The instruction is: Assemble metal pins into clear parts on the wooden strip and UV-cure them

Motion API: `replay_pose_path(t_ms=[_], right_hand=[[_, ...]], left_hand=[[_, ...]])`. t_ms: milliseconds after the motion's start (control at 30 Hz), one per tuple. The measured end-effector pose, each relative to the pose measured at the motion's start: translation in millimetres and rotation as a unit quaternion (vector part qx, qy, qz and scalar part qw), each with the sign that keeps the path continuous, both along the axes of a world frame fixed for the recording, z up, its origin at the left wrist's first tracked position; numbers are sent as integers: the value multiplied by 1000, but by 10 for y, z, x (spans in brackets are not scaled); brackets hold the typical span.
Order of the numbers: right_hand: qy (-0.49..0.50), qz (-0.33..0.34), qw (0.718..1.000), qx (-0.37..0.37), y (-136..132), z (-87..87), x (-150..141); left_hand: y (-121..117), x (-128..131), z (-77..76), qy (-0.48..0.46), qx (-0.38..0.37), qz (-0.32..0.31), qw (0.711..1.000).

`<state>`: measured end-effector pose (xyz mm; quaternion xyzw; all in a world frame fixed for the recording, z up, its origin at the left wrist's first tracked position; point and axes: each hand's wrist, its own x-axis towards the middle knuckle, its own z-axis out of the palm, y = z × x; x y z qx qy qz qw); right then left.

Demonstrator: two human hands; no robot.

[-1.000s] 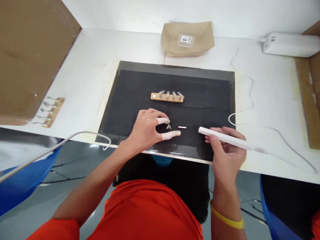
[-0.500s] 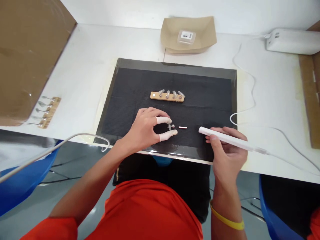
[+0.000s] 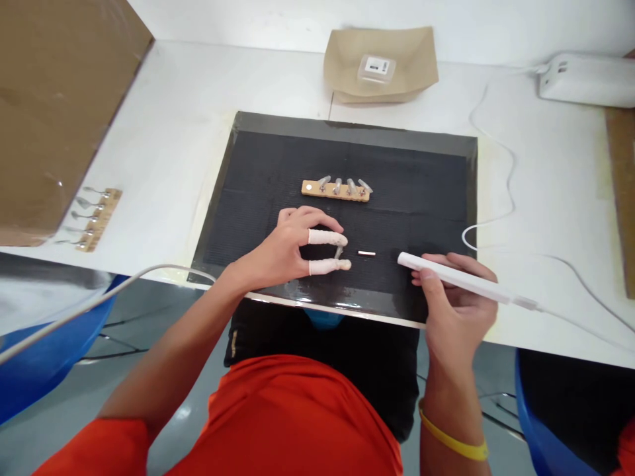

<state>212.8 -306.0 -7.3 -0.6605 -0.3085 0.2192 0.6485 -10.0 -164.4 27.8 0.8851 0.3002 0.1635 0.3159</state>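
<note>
My left hand (image 3: 297, 241) is over the mat, with white finger cots on thumb and index finger. Between those two fingertips is a small clear piece (image 3: 338, 252), which looks like a false nail tip. My right hand (image 3: 454, 304) is closed around a white pen-shaped device (image 3: 451, 276), perhaps a nail drill, with a cable at its rear end. Its front end points left, toward a short thin rod (image 3: 366, 253) lying on the black mat (image 3: 421, 198). Beyond my left hand, a light-brown strip (image 3: 317, 190) bears several clear nail tips (image 3: 350, 186) on small stands.
A brown paper tray (image 3: 342, 82) with a clear plastic box (image 3: 377, 69) stands at the back. At the left lies another strip (image 3: 102, 221) with nail tips, beside a large cardboard panel (image 3: 64, 99). A white cable (image 3: 510, 172) runs along the right, near a white power unit (image 3: 590, 79).
My left thumb and index finger have come closer together around the small clear piece. My right hand holds the pen-shaped device much as before. The whole view has shifted slightly.
</note>
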Motion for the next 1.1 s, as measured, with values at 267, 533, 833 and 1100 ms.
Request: replay_pose_path(t_ms=[267,533,833,1100], right_hand=[[-3,-3,1000,-5,4,4,-3],[-6,-3,1000,-9,8,10,-9],[-9,-3,1000,-13,3,13,-19],[-1,-5,1000,-16,4,17,-24]], left_hand=[[73,-15,-18,12,-2,-13,1000],[-19,63,-51,-7,9,28,1000],[-218,134,-171,-10,60,150,987],[-254,133,-177,8,54,170,984]])
